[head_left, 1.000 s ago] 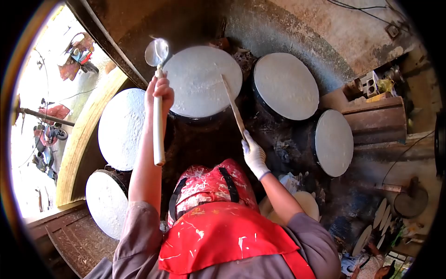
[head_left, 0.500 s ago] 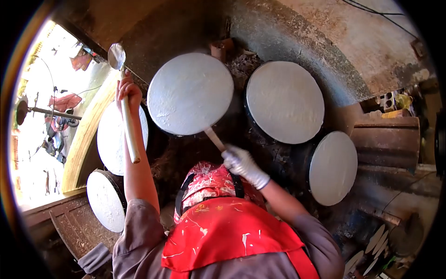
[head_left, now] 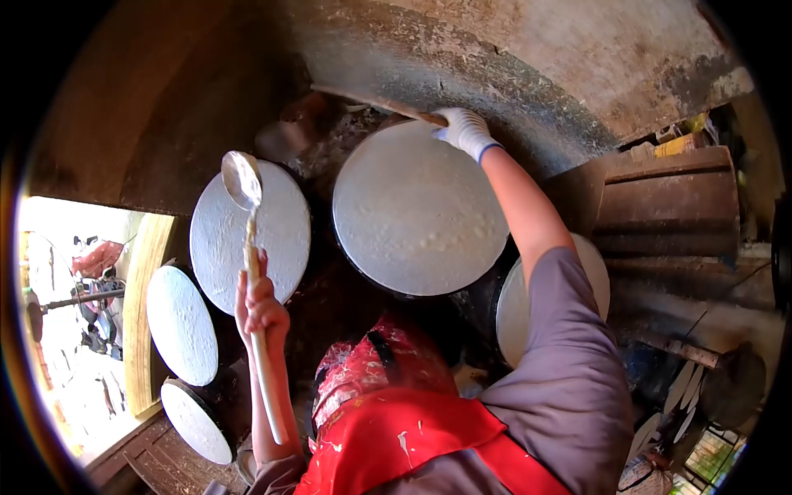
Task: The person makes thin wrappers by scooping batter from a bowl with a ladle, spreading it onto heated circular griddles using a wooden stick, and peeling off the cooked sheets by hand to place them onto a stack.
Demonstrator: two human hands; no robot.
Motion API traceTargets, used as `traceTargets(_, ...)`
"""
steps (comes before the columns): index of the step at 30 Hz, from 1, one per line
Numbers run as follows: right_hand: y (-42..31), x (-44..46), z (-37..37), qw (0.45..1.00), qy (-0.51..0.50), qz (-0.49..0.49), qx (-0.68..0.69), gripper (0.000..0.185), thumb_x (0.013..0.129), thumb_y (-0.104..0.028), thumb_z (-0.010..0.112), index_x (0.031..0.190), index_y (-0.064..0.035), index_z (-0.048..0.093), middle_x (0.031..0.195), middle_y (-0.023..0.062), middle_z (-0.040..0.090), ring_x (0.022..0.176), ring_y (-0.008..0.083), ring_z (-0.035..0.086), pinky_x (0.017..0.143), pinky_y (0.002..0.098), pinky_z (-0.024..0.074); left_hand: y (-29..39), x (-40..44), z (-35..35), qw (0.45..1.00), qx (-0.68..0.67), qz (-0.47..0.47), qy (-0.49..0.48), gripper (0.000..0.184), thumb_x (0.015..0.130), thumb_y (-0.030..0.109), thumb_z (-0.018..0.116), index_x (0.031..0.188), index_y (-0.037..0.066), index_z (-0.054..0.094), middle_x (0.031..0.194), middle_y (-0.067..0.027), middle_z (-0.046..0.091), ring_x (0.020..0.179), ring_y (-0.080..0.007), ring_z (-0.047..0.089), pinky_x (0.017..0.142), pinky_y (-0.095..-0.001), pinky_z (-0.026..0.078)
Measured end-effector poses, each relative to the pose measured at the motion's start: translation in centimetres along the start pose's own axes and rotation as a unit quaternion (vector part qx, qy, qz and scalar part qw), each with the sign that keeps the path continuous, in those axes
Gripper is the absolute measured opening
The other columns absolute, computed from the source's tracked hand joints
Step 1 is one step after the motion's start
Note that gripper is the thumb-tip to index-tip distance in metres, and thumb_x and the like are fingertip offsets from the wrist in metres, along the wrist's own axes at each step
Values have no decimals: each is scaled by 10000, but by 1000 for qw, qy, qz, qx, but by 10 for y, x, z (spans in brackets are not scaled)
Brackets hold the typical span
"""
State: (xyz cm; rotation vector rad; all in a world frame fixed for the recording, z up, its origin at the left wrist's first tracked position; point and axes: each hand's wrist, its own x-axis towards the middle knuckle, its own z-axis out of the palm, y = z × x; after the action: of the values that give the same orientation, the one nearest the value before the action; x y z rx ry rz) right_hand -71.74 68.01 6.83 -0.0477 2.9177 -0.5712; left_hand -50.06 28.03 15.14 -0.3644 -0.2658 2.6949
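My left hand (head_left: 262, 307), bare, grips the long pale handle of a metal ladle (head_left: 242, 180), whose wet bowl hangs over a round white-coated pan (head_left: 272, 247). My right hand (head_left: 464, 132), in a white glove, holds the end of a long thin wooden stick (head_left: 375, 101) at the far edge of a larger round pan (head_left: 421, 210). A pale layer with some bumps covers that larger pan. The stick points left, beyond the rim. My right forearm passes over the pan's right side.
More white round pans stand at the left (head_left: 183, 326), lower left (head_left: 196, 422) and right (head_left: 590, 276). A curved wall (head_left: 528, 82) rises behind. Brown boards (head_left: 668, 198) lie at the right. Part of a person shows at the lower right.
The view has turned right. My right hand has gone from the near side of one pan to the far edge of another, with the stick. The ladle stays in my left hand.
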Motion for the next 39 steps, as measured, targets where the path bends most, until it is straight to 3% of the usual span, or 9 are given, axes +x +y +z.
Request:
traceTargets(2, -9, 7, -5, 996, -59, 40, -45, 312, 740, -282, 625, 1017, -140, 611, 926, 130, 624, 859, 301, 593, 758, 389, 465, -7, -9, -2, 1000, 18, -9, 8, 441, 949, 284, 287, 1298, 15, 307, 607, -3, 390, 346, -62, 373, 364, -191, 281)
traceTargets(8, -4, -55, -70, 999, 22, -40, 7, 344, 710, -327, 648, 956, -87, 639, 824, 153, 641, 729, 259, 610, 684, 366, 471, 17, -41, -8, 996, 89, -1, 7, 432, 954, 265, 278, 1310, 21, 288, 608, 1, 374, 349, -68, 362, 371, -196, 285)
traceTargets(13, -51, -207, -154, 991, 82, -94, 40, 314, 703, -230, 682, 919, -9, 631, 791, 144, 648, 678, 182, 598, 659, 312, 467, 46, -67, -17, 992, 113, -49, 6, 436, 954, 248, 272, 1311, -3, 269, 613, -12, 368, 342, -79, 349, 354, -203, 276)
traceTargets(17, -88, -345, -168, 983, 177, -5, 48, 331, 696, -240, 693, 906, 5, 622, 792, 165, 632, 690, 189, 603, 654, 311, 461, 58, -83, -32, 981, 136, -135, -10, 433, 955, 237, 263, 1312, -7, 260, 611, -16, 363, 340, -87, 347, 353, -210, 275)
traceTargets(21, -130, -475, -162, 959, 260, 49, -100, 266, 717, -150, 664, 925, 5, 608, 841, 166, 622, 760, 261, 611, 686, 300, 460, 48, -93, -40, 966, 124, -227, -2, 429, 956, 242, 268, 1309, -1, 260, 633, -35, 400, 348, -87, 375, 392, -212, 319)
traceTargets(25, -149, -599, -118, 934, 322, 152, -39, 193, 753, -59, 599, 939, -9, 613, 897, 128, 635, 828, 231, 618, 733, 298, 470, 17, -97, -54, 949, 143, -282, 1, 435, 955, 253, 272, 1307, -2, 266, 671, -53, 454, 352, -95, 394, 391, -221, 321)
traceTargets(29, -140, -696, -7, 901, 371, 207, 83, 249, 677, 23, 608, 917, -38, 631, 953, 106, 633, 872, 219, 611, 783, 297, 479, -15, -100, -57, 931, 147, -334, -12, 440, 956, 257, 270, 1308, -5, 268, 689, -68, 473, 357, -97, 398, 385, -217, 315)
traceTargets(35, -118, -822, 180, 856, 227, 464, 2, 323, 639, 63, 549, 931, -53, 623, 1025, 120, 612, 946, 286, 574, 816, 347, 468, -53, -121, -71, 909, 192, -370, -3, 438, 959, 249, 259, 1311, -11, 260, 675, -54, 440, 362, -77, 385, 393, -204, 309)
traceTargets(39, -106, -752, 247, 897, 219, 381, 42, 366, 710, -40, 501, 1065, -97, 571, 1220, 114, 496, 1056, 303, 499, 881, 392, 419, -76, -127, -82, 905, 206, -370, 31, 433, 960, 242, 263, 1303, -22, 268, 671, -45, 435, 353, -70, 363, 389, -200, 308)
